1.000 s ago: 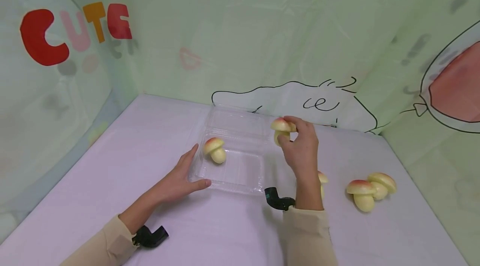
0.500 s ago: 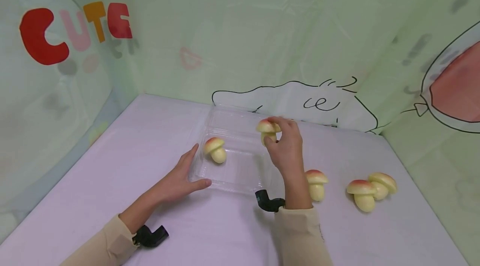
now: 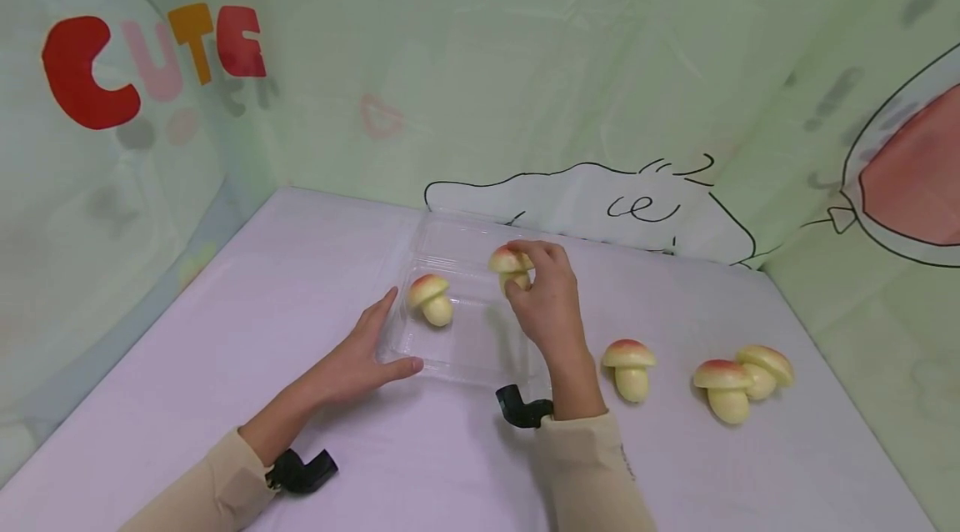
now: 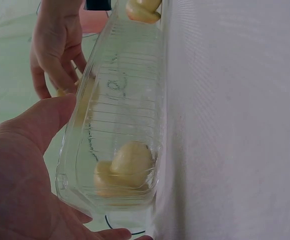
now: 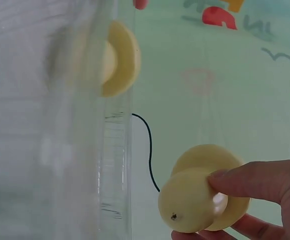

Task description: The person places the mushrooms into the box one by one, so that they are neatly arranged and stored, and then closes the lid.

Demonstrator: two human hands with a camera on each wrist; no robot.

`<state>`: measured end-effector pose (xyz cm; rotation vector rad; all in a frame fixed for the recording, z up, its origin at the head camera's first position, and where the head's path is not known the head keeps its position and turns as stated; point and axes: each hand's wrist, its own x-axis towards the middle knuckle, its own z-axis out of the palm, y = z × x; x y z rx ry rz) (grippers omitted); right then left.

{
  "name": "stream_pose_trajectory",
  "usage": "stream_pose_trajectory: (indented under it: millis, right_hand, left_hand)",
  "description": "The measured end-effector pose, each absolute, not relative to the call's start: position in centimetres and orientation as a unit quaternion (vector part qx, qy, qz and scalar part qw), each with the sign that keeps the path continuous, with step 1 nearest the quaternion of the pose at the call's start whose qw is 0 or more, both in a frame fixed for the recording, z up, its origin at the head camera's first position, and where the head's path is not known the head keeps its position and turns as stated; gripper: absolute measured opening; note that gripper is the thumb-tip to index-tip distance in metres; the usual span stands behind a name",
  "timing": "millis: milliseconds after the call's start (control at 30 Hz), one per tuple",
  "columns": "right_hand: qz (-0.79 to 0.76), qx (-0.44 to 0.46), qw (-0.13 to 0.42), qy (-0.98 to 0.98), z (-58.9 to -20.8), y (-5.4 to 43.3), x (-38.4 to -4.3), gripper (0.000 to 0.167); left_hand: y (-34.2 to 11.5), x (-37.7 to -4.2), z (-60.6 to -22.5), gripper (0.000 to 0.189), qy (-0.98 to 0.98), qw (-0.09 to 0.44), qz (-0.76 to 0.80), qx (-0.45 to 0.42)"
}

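My right hand (image 3: 550, 298) pinches a toy mushroom (image 3: 508, 262) with a red-tinged cap and a pale yellow stem. It hangs above the far right part of a clear plastic box (image 3: 472, 355) whose lid (image 3: 474, 238) lies folded back. In the right wrist view, the thumb presses the mushroom's stem (image 5: 185, 200) and other fingers lie behind it. A second mushroom (image 3: 431, 301) lies tilted in the left part of the box. My left hand (image 3: 358, 361) rests at the box's left side, thumb and fingers spread along its near left corner; the left wrist view shows the thumb at the rim.
One mushroom (image 3: 630, 369) stands on the white-covered table (image 3: 450, 474) to the right of my right forearm. Two more, a front mushroom (image 3: 725, 390) and one leaning behind it (image 3: 767, 369), lie farther right. A printed curtain (image 3: 525, 82) hangs behind the table.
My right hand has moved left with the mushroom, from beside the box to above it. The mushroom behind my right forearm has come into full view. My left hand has stayed put.
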<state>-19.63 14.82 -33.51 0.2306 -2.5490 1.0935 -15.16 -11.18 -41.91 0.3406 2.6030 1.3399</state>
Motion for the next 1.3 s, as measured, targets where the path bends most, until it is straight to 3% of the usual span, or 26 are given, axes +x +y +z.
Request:
stream_pose_trajectory:
  millis: [1300]
  right_hand:
    - [0.344,0.115,0.109,-0.926,-36.1,11.2,-19.4,0.045]
  left_hand:
    - [-11.1,-15.2,-42.1,0.113,0.879,0.090,0.453,0.117]
